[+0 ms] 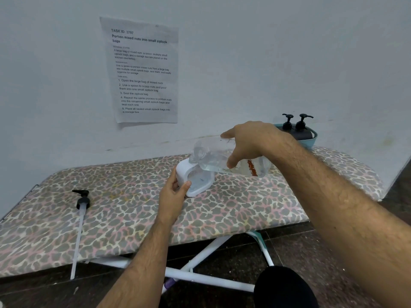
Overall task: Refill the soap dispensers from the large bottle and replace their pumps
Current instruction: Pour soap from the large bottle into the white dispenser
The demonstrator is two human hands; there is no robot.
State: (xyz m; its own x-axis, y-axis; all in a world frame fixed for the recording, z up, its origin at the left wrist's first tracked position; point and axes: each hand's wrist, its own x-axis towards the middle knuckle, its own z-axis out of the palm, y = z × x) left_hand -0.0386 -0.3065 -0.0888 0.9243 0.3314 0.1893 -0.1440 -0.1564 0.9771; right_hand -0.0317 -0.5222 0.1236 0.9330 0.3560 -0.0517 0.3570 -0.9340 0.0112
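R hand (251,143) tips bottle (222,158) onto L-held dispenser (195,178).

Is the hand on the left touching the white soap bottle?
Touching. The head view shows the left hand gripping the white soap dispenser, with its thumb pressed on the front and its fingers curled round the side.

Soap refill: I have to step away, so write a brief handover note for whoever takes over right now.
Left hand grips the white dispenser, pump off, standing on the leopard-print board.
Right hand holds the large clear bottle tipped, mouth at the dispenser's opening.
Removed pump lies on the board, far left.
Two dark dispensers, pumps on, sit in the teal tub; fill level cannot be seen.
Done: pump removed, pour set up.
Left: finish filling, refit pump, check the other two.
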